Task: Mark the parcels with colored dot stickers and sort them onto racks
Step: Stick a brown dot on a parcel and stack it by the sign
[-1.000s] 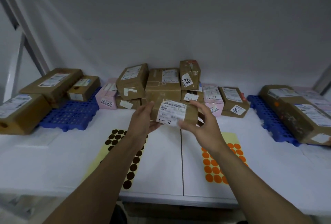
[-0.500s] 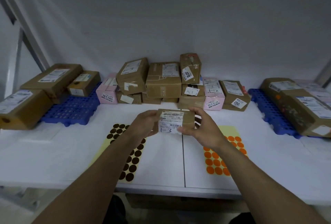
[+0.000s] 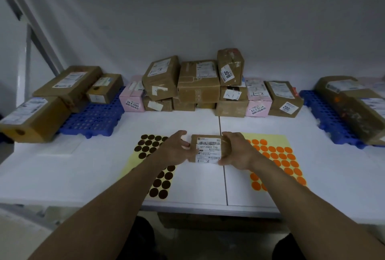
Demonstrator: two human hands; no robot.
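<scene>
A small brown parcel [image 3: 208, 147] with a white label marked "1-3" sits low at the middle of the white table [image 3: 62, 168]. My left hand [image 3: 177, 149] grips its left side and my right hand [image 3: 235, 150] grips its right side. A yellow sheet of dark brown dot stickers [image 3: 158, 176] lies just left of the parcel, partly under my left arm. A yellow sheet of orange dot stickers [image 3: 277, 157] lies just right of it. A pile of brown and pink parcels [image 3: 198, 85] stands at the back against the wall.
A blue plastic rack [image 3: 93, 118] at the back left carries brown boxes, and a large box [image 3: 31, 118] sits at its left end. Another blue rack [image 3: 325, 114] at the right holds big brown parcels. A seam [image 3: 224, 176] runs down the table's middle.
Both hands have brought the small parcel down and toward me from the pile, lowering it between the two sticker sheets with its label now facing up.
</scene>
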